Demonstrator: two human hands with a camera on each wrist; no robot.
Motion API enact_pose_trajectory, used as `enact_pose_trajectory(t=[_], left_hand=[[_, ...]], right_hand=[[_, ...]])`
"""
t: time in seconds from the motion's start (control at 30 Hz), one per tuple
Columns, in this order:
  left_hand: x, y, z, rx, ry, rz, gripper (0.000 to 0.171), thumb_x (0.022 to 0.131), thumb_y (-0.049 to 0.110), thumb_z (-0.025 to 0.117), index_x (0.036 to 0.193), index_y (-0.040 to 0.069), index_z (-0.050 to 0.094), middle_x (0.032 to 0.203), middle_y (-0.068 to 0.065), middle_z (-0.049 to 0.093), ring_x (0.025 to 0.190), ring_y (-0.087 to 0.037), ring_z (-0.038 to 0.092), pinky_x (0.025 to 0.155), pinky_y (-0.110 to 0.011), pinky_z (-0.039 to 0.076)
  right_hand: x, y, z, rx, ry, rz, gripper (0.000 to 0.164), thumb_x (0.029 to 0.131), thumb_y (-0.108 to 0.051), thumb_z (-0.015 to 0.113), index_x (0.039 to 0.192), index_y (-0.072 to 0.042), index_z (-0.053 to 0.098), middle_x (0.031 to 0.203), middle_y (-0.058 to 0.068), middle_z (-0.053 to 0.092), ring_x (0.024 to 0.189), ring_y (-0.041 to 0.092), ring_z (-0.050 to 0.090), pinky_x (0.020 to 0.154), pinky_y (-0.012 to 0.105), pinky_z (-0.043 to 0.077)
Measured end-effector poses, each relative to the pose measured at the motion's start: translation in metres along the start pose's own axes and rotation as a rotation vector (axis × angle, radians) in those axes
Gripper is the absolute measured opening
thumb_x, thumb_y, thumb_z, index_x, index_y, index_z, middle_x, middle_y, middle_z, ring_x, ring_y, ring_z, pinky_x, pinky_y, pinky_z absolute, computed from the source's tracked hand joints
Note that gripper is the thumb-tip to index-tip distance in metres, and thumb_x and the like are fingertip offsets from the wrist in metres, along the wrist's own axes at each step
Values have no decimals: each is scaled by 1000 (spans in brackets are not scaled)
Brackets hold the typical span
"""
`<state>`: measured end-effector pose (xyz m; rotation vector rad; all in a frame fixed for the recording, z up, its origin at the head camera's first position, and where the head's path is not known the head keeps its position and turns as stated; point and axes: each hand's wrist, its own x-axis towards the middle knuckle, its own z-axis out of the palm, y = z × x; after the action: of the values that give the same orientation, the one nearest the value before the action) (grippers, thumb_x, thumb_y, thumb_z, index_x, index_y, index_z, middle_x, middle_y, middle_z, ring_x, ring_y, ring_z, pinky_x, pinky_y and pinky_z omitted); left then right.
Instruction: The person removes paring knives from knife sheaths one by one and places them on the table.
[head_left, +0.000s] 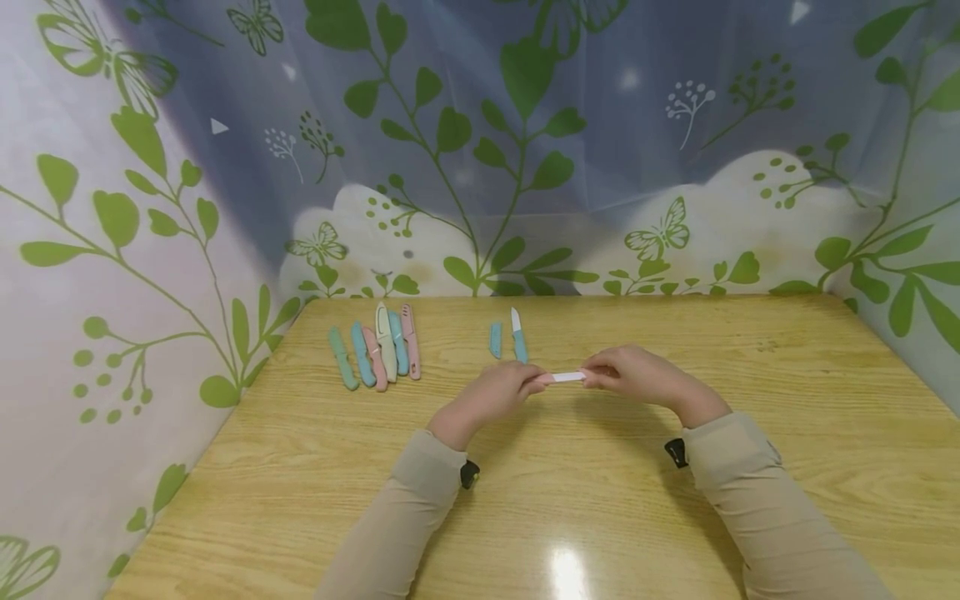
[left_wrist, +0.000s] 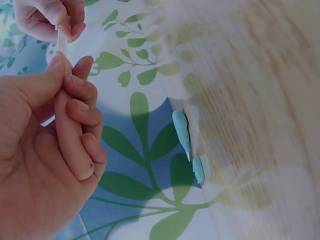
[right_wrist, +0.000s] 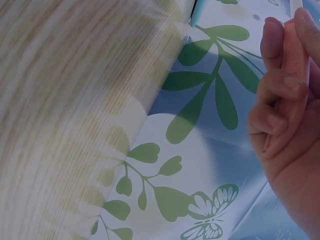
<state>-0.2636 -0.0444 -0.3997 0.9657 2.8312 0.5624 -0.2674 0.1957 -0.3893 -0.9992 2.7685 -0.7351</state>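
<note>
In the left wrist view, my left hand (left_wrist: 37, 160) grips the pink handle (left_wrist: 70, 142) of a small knife, fingers curled round it. My right hand (right_wrist: 300, 165) holds a slim pink sheath (right_wrist: 296, 65) between thumb and fingers. Between the hands, a stretch of the knife's white blade (head_left: 567, 377) shows in the head view; its far end is hidden at the right fingertips. Just beyond the left hand, a blue-handled knife (head_left: 519, 337) lies on the table with its white blade bare, and a blue sheath (head_left: 495, 340) lies to its left.
A row of several knives in green, blue, pink and cream (head_left: 386, 342) lies at the table's back left. The wooden table (head_left: 570, 500) ends at a patterned curtain (head_left: 465, 167) along the back and sides.
</note>
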Motion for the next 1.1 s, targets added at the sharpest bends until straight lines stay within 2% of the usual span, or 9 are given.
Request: enact_pose_trajectory(t=[0.5,0.73,1.1], left_hand=[[0,0,0,0,-13,-10,33,103,30,44,120,11,66,103,-4,70,85,-13,61,82,-33,50],[-1,0,0,-9,-12,-3,33,103,30,44,121,10,65,104,-5,70,87,-14,62,83,-33,50],[-1,0,-1,-10,-13,3,32,103,28,46,120,10,66,104,-5,70,86,-14,61,83,-33,50]], right_hand=[[0,2,0,1,-6,2,25,96,-22,61,107,-1,70,88,4,69,67,6,51,61,26,44],[-2,3,0,21,18,-45,30,96,-26,60,106,1,69,87,7,69,65,5,51,58,27,44],[0,5,1,3,-2,24,24,96,-21,61,108,-2,70,91,5,70,69,6,55,63,26,46]])
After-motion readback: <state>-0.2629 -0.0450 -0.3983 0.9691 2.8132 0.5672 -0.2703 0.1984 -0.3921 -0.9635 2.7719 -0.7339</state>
